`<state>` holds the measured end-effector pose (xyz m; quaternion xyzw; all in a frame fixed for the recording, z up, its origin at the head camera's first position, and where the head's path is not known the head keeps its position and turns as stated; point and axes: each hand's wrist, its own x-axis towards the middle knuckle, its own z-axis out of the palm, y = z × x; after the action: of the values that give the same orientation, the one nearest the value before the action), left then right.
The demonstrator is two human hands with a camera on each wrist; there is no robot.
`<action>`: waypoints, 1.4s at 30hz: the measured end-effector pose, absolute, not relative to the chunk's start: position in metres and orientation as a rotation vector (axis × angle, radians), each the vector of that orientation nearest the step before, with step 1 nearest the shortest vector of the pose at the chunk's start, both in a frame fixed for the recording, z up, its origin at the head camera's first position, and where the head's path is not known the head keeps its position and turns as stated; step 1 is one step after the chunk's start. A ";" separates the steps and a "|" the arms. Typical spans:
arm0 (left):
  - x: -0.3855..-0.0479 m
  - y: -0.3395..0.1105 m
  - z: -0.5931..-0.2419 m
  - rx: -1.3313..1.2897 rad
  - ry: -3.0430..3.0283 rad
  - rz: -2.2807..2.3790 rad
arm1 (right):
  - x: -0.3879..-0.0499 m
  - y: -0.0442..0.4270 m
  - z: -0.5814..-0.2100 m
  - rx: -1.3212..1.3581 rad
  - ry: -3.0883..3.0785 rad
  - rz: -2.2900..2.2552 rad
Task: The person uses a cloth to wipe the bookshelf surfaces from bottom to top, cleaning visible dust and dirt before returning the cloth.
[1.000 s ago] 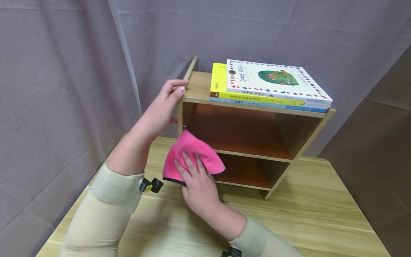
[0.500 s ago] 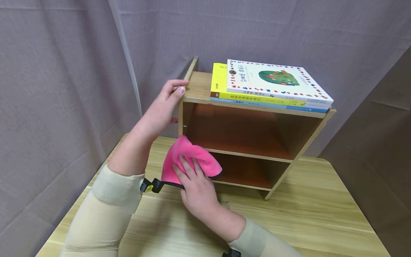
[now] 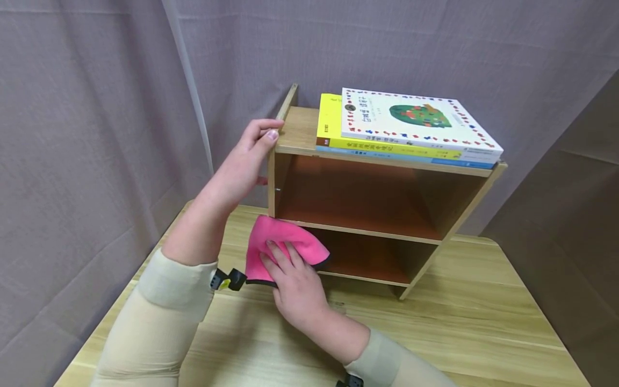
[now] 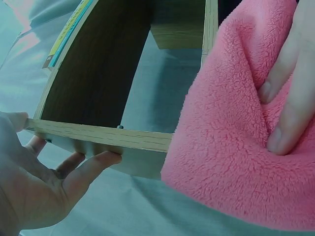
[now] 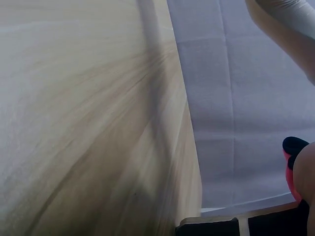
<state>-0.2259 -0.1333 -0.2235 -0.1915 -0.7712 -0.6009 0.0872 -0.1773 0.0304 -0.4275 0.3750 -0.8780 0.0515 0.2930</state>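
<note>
My left hand [image 3: 244, 158] holds the upper left corner of a small wooden bookshelf [image 3: 301, 129]. In the left wrist view its thumb crosses the board's edge, while the fingers [image 4: 93, 169] lie along the outer side. Lower down, my right hand [image 3: 301, 293] presses a fluffy pink cloth [image 3: 261, 239] with dark edging against the shelf's left front edge, near the middle board. Its fingers spread over the cloth; the thumb goes behind it and is mostly hidden. The right wrist view catches only a sliver of the cloth [image 5: 290, 179].
On the shelf top lie a white picture book [image 3: 374, 110], a yellow book [image 3: 329, 115] and a blue book [image 3: 411, 158], stacked. The shelf stands on a light wooden table [image 3: 464, 306]. Grey curtains [image 3: 387, 43] hang behind and at both sides.
My right hand has slid the pink cloth down along the left front edge, from above the middle board to about its level. My left hand stays on the corner.
</note>
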 end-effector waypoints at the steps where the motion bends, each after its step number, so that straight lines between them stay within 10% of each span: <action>1: -0.226 -0.133 -0.223 -0.573 -2.297 -1.787 | -0.178 0.031 -0.428 1.000 -2.345 0.132; 42: -0.225 -0.133 -0.224 -0.559 -2.306 -1.795 | -0.186 0.048 -0.453 1.183 -2.446 -0.108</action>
<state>-0.2253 -0.1335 -0.2238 -0.1872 -0.7724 -0.6012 0.0833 -0.1864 0.0482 -0.4533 0.4253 -0.8795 -0.0390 0.2098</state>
